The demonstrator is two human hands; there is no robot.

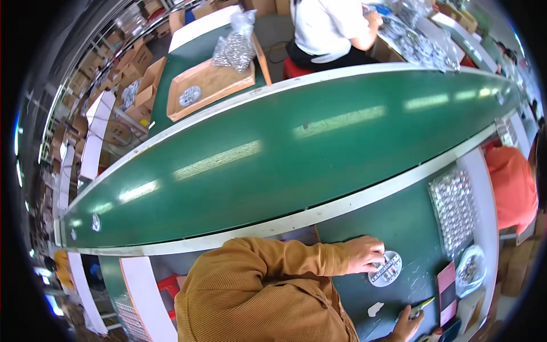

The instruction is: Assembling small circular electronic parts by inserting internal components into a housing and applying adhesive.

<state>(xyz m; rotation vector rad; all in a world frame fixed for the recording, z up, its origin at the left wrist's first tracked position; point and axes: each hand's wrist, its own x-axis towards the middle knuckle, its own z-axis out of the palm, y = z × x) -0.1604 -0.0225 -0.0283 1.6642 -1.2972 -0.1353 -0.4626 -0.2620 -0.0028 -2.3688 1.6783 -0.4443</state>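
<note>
On the green worktop at the lower right lies a round white disc (387,271) with small dark and red parts on its face. My left hand (365,254), in a brown corduroy sleeve, is closed at the disc's left edge with its fingers bent onto it. Lower down, my right hand (407,325) grips a slim yellow-green hand tool (422,306), its tip pointing up and to the right. The tool's exact kind is too small to make out. A torn white scrap (375,309) lies between the disc and my right hand.
Right of the disc sit a tray of shiny parts (454,211), a clear bag of small parts (472,270) and a pink-and-black flat case (447,293). A green conveyor belt (273,165) runs across. Beyond it are a cardboard tray (219,91) and a seated person in white (330,28).
</note>
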